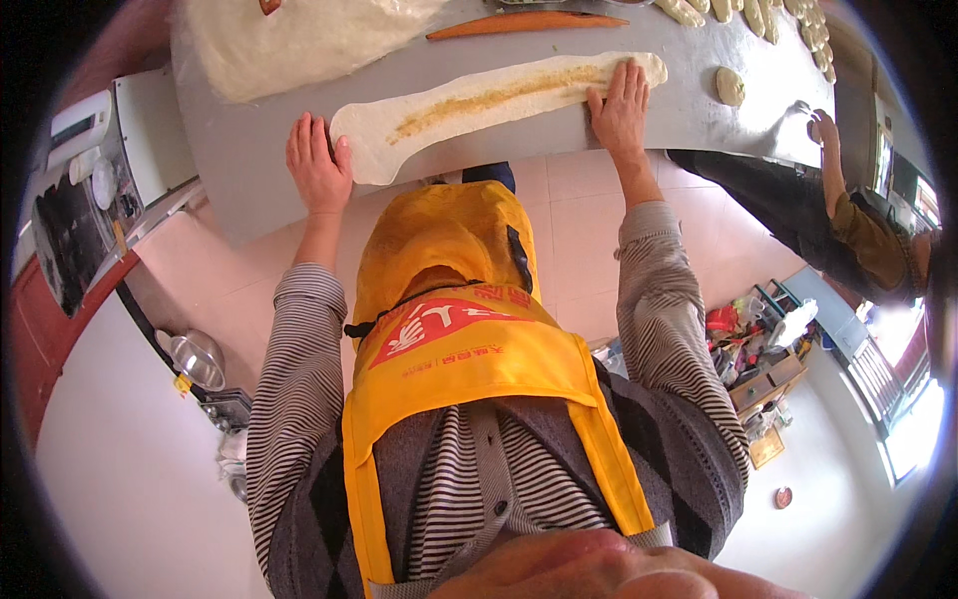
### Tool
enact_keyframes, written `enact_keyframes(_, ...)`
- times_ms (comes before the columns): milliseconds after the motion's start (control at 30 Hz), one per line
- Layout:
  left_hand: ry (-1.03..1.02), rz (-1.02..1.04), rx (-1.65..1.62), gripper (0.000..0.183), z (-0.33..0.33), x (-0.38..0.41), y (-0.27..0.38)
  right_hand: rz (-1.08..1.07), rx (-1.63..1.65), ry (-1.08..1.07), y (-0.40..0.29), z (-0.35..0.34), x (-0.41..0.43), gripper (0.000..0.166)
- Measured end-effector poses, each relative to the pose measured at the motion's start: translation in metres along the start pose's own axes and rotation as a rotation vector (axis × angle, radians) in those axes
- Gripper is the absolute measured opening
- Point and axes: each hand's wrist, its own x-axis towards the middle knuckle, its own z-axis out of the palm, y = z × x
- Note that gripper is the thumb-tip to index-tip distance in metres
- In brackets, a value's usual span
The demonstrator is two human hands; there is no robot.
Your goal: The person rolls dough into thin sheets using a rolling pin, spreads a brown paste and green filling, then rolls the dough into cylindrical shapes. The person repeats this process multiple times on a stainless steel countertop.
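Observation:
A long flattened strip of dough (464, 129) lies across the metal-topped table (247, 150) in front of me. Along its middle runs a band of yellowish-brown crumbly filling (486, 97). My left hand (320, 168) rests palm down at the strip's wide left end, thumb against the dough's edge and fingers on the tabletop side. Near the narrower right end, my right hand (623, 112) lies flat over the dough, fingers extended and thumb spread. Neither hand grips anything. Just beyond the strip is a tapered wooden rolling pin (524, 25).
A large dough mass (299, 52), seemingly under plastic film, occupies the far left. One small dough piece (730, 86) sits at right, below several shaped dough pieces (760, 15). At the table's right end is another person's hand (825, 127). A metal basin (198, 359) appears at lower left.

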Motion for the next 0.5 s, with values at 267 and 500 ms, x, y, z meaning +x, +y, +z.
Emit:
enact_keyframes(267, 0.021, 0.05, -0.018, 0.051, 0.008, 0.005, -0.007, -0.372, 0.286, -0.428, -0.267, 0.005, -0.023, 0.095)
enact_keyframes(500, 0.026, 0.028, -0.01, 0.05, 0.001, 0.004, 0.001, 0.004, 0.184, -0.035, 0.028, 0.018, 0.0, 0.081)
